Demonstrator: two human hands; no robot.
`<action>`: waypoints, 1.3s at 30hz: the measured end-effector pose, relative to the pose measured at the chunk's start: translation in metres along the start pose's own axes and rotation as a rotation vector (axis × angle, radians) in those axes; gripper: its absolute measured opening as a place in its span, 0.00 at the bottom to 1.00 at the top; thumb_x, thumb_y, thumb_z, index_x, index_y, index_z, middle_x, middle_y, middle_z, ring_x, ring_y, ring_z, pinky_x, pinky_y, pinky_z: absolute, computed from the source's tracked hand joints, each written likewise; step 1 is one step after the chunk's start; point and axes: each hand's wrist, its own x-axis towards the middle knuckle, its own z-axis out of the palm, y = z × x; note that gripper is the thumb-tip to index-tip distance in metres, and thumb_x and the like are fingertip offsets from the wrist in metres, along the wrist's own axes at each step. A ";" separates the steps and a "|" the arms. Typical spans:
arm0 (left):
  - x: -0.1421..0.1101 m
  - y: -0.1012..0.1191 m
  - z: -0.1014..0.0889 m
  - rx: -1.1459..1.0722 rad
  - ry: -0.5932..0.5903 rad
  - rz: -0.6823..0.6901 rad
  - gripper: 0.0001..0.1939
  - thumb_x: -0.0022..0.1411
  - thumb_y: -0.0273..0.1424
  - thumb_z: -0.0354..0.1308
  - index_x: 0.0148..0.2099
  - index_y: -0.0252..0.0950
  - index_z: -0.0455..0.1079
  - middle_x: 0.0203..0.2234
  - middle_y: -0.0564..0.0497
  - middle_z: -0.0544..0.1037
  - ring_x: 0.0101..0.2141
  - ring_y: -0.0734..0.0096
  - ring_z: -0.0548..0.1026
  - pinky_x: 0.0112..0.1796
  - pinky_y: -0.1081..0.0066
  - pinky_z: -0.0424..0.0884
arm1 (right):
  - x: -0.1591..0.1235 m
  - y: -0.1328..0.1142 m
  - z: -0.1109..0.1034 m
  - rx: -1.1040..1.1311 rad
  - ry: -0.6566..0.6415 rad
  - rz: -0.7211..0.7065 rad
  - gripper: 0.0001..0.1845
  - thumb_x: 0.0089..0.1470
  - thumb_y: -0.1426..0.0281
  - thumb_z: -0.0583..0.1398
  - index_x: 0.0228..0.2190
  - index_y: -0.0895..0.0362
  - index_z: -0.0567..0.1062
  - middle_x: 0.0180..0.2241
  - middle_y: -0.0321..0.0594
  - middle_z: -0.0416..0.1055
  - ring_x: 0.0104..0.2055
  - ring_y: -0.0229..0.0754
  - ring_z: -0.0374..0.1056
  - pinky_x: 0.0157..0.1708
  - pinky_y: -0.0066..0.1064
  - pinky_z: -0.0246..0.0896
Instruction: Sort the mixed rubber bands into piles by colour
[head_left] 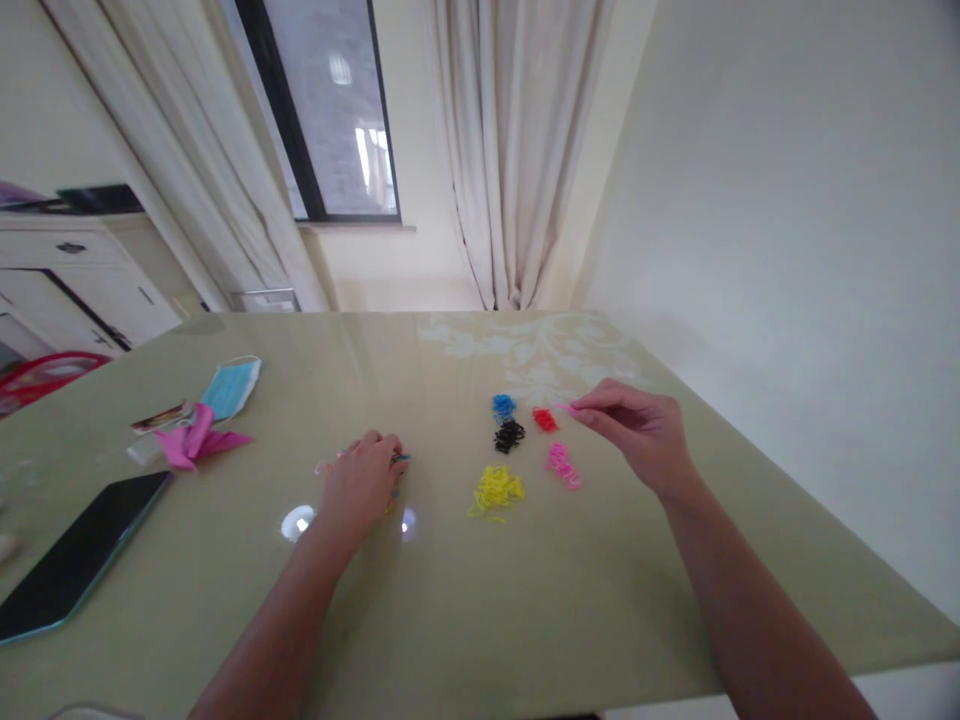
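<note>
Between thumb and forefinger, my right hand (630,425) pinches a pink rubber band (565,407). It hovers just right of a small heap of red rubber bands (545,419), above a heap of pink ones (562,466). Palm down on the table, my left hand (364,480) curls its fingers over loose mixed-colour bands (391,500), which it mostly covers; its fingertips are hidden. Between the hands lie heaps of blue bands (503,407), black bands (509,436) and yellow bands (497,489).
On the left of the glossy table (450,620) lie a dark-screened phone (82,550), a pink folded-paper shape (198,440) and a blue face mask (232,388). A wall (810,300) runs along the right edge. Curtains (517,150) hang beyond the far edge.
</note>
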 end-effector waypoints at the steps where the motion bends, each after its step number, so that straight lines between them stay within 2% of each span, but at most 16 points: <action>1: 0.000 0.001 -0.001 -0.017 -0.007 0.008 0.13 0.70 0.30 0.51 0.46 0.37 0.78 0.45 0.40 0.80 0.48 0.49 0.78 0.45 0.56 0.71 | 0.000 -0.001 0.000 0.000 0.002 0.000 0.05 0.56 0.63 0.71 0.34 0.50 0.86 0.28 0.39 0.77 0.31 0.42 0.72 0.30 0.35 0.69; 3: 0.001 0.003 -0.003 -0.029 -0.016 0.022 0.13 0.70 0.28 0.51 0.43 0.37 0.78 0.43 0.41 0.81 0.46 0.50 0.78 0.45 0.56 0.71 | -0.001 -0.003 -0.001 0.011 0.005 0.000 0.05 0.55 0.63 0.72 0.34 0.50 0.86 0.28 0.39 0.77 0.31 0.42 0.72 0.31 0.35 0.70; 7: 0.003 0.004 -0.003 -0.009 0.005 -0.003 0.14 0.70 0.32 0.51 0.42 0.40 0.79 0.43 0.43 0.81 0.46 0.47 0.79 0.43 0.56 0.71 | 0.001 -0.001 -0.005 0.041 -0.055 0.032 0.06 0.54 0.62 0.72 0.34 0.50 0.86 0.29 0.40 0.78 0.32 0.42 0.72 0.32 0.34 0.69; 11: 0.007 0.001 0.000 -0.057 0.063 0.025 0.14 0.70 0.32 0.53 0.42 0.41 0.81 0.44 0.45 0.82 0.48 0.51 0.78 0.46 0.60 0.71 | 0.006 0.016 -0.016 -0.088 -0.311 0.161 0.13 0.55 0.58 0.71 0.33 0.54 0.87 0.31 0.42 0.78 0.31 0.41 0.70 0.30 0.32 0.63; 14: 0.009 0.001 0.000 -0.108 0.081 0.010 0.15 0.70 0.34 0.53 0.42 0.42 0.83 0.42 0.46 0.83 0.46 0.53 0.79 0.45 0.62 0.71 | 0.009 0.036 -0.024 -0.254 -0.496 0.236 0.14 0.55 0.58 0.69 0.32 0.55 0.88 0.26 0.40 0.77 0.27 0.38 0.65 0.27 0.30 0.57; 18: 0.009 0.004 -0.004 -0.177 0.106 -0.035 0.16 0.71 0.36 0.51 0.44 0.42 0.82 0.44 0.47 0.84 0.44 0.54 0.80 0.42 0.63 0.71 | 0.008 0.058 -0.028 -0.342 -0.588 0.313 0.12 0.53 0.61 0.68 0.32 0.55 0.89 0.25 0.40 0.80 0.26 0.39 0.65 0.28 0.31 0.56; 23: 0.009 0.004 -0.007 -0.251 0.109 -0.043 0.15 0.71 0.35 0.52 0.46 0.41 0.81 0.38 0.47 0.86 0.41 0.56 0.82 0.43 0.65 0.71 | 0.006 0.065 -0.028 -0.386 -0.656 0.365 0.11 0.52 0.63 0.68 0.30 0.56 0.88 0.25 0.41 0.81 0.25 0.39 0.66 0.28 0.31 0.56; 27: 0.010 0.001 -0.006 -0.278 0.107 -0.056 0.13 0.70 0.35 0.54 0.46 0.41 0.80 0.38 0.48 0.86 0.41 0.56 0.82 0.42 0.64 0.71 | 0.006 0.062 -0.027 -0.407 -0.632 0.345 0.09 0.52 0.64 0.68 0.32 0.55 0.89 0.24 0.39 0.80 0.25 0.38 0.65 0.27 0.31 0.55; 33: 0.011 -0.001 -0.001 -0.350 0.120 -0.090 0.14 0.67 0.32 0.57 0.52 0.41 0.78 0.39 0.47 0.87 0.40 0.57 0.83 0.41 0.64 0.73 | 0.005 0.052 -0.012 -0.401 -0.483 0.171 0.12 0.57 0.60 0.67 0.34 0.54 0.88 0.29 0.40 0.76 0.26 0.36 0.62 0.27 0.30 0.54; 39: 0.012 -0.001 -0.003 -0.323 0.188 0.010 0.10 0.65 0.31 0.57 0.41 0.39 0.81 0.40 0.45 0.85 0.41 0.56 0.82 0.44 0.62 0.74 | 0.001 0.046 0.015 -0.380 -0.470 0.076 0.13 0.61 0.60 0.66 0.33 0.56 0.87 0.28 0.39 0.74 0.25 0.36 0.61 0.27 0.30 0.54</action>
